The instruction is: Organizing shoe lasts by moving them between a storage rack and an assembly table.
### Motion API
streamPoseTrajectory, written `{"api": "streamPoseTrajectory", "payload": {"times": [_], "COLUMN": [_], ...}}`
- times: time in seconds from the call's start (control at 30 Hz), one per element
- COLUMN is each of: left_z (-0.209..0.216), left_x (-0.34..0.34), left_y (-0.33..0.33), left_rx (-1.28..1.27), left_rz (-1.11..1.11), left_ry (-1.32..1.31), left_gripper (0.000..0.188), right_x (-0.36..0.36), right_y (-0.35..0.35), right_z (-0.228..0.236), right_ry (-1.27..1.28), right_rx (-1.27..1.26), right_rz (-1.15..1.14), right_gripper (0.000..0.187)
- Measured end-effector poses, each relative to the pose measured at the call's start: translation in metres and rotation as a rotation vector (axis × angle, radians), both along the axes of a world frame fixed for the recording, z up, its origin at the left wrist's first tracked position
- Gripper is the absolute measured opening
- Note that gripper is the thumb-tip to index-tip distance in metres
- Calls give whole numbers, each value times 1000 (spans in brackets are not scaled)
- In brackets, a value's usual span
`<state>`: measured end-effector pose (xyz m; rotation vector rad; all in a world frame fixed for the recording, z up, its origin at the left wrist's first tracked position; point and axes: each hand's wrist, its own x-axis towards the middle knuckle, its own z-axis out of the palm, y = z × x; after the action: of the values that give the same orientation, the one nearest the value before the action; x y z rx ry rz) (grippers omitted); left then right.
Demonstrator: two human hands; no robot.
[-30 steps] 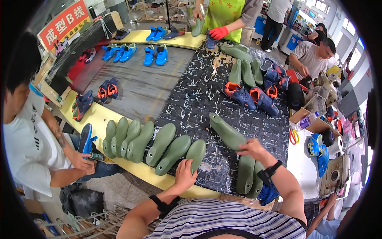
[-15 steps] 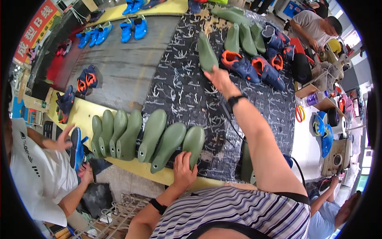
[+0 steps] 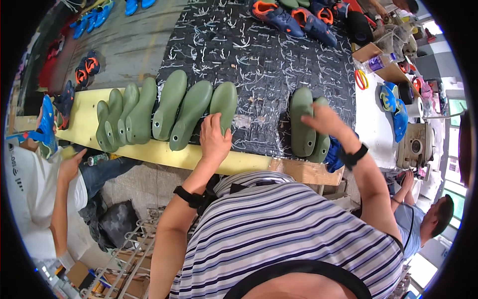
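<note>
Toward the left of the near table edge stands a row of several green shoe lasts (image 3: pixel 142 112), leaning side by side with their toe ends up. My left hand (image 3: pixel 215 139) is closed around the lower end of the rightmost shoe last (image 3: pixel 224 103) in that row. Farther right, two more lasts stand close together. Over the right one (image 3: pixel 321 143) lies my right hand (image 3: pixel 329 121), closed on it, with the thumb reaching across the left one (image 3: pixel 300 132). Part of that right last is covered by the hand.
Navy-and-orange shoes (image 3: pixel 279 19) stand on the dark, white-marked mat (image 3: pixel 259 60) at the back. Blue shoes (image 3: pixel 393 107) lie on the white surface at right, beside a sewing machine (image 3: pixel 416 145). At left, a co-worker in a white shirt (image 3: pixel 40 199) handles a blue shoe (image 3: pixel 47 122).
My right hand has come back from a last at the far side to the near right pair. My left hand stays on the same last. The whole view has tilted nearer to me.
</note>
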<state>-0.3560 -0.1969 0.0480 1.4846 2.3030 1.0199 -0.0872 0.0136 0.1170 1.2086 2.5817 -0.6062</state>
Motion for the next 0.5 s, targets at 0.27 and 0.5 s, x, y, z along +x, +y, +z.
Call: {"api": "streamPoseTrajectory", "payload": {"times": [0.27, 0.5], "left_z": [-6, -1], "left_x": [3, 2], "left_y": [-3, -4], "left_rx": [-24, -15], "left_rz": [-2, 4], "left_ry": [15, -6], "left_gripper": [44, 40], "right_x": [-28, -80], "right_y": [-49, 12], "right_z": [-14, 11], "right_ry": [67, 351], "right_rx": [-193, -400], "right_rz": [-101, 118], "right_gripper": [66, 70]}}
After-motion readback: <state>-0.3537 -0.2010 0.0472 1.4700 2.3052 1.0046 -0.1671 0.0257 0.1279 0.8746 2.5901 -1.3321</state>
